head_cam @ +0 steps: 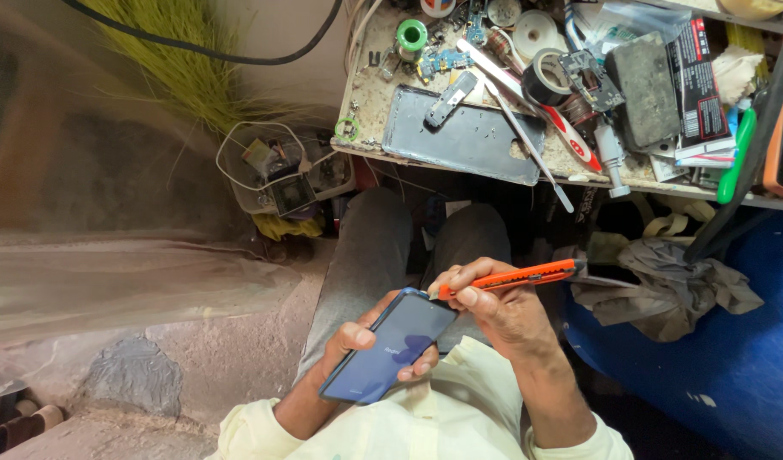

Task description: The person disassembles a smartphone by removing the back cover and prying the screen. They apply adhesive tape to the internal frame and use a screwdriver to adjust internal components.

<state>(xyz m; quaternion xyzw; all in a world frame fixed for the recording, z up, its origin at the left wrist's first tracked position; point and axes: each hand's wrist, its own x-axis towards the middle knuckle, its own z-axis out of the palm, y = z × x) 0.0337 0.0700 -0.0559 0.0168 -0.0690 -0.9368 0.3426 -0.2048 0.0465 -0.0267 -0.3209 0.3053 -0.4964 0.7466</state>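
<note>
Left hand (366, 341) fingers wrap a dark smartphone (390, 347) steady; right hand (493, 302) pinches an orange utility knife (510, 277) — tip at the phone's top edge, just beyond the fingertips.

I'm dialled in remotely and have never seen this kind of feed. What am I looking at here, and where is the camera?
There is one picture, from a camera on the person's head, looking down at their lap and hands. No machine here, just two bare hands. The left hand holds a dark smartphone, screen up, above the knees. The right hand grips an orange utility knife with its tip at the phone's top edge. Above is a cluttered workbench with a grey phone back cover, tape rolls, circuit boards and tweezers. A grey cloth lies at right.
</note>
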